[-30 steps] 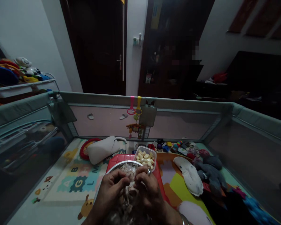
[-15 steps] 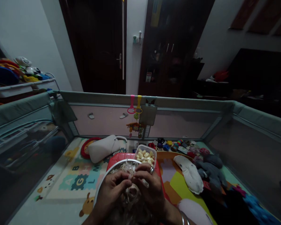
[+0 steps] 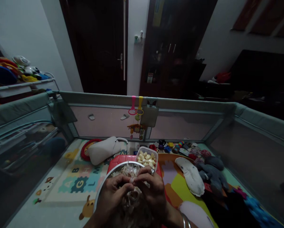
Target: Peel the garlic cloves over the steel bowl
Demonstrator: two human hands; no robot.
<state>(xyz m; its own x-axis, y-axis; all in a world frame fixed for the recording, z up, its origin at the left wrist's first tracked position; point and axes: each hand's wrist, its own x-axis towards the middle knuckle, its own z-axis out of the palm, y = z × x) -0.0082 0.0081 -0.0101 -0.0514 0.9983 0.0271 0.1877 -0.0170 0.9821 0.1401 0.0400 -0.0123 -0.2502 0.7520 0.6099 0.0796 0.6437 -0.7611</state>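
Note:
Over a round metal bowl (image 3: 99, 193) full of papery garlic skins (image 3: 130, 202), both hands meet fingertip to fingertip. My left hand (image 3: 115, 193) pinches a small pale garlic clove (image 3: 132, 180) between thumb and forefinger. From the other side my right hand (image 3: 151, 186), with a ring on one finger, grips the same clove; the fingers cover most of it. Just beyond the bowl, a clear plastic tub (image 3: 138, 150) holds several peeled cloves (image 3: 146, 157). Bowl and tub rest on a red stool-like surface (image 3: 119, 159).
A padded playpen fence (image 3: 191, 103) encloses the patterned foam mat (image 3: 68, 198). At left lies a white cushion-like object (image 3: 102, 150); at right are a white speckled pillow (image 3: 190, 177), a grey plush toy (image 3: 214, 174) and small toys (image 3: 177, 147). Hanging toys (image 3: 137, 126) dangle from the far fence.
The fingertips have shifted slightly around the clove, staying together over the bowl. The view has moved a little; the tub and bowl stay in place.

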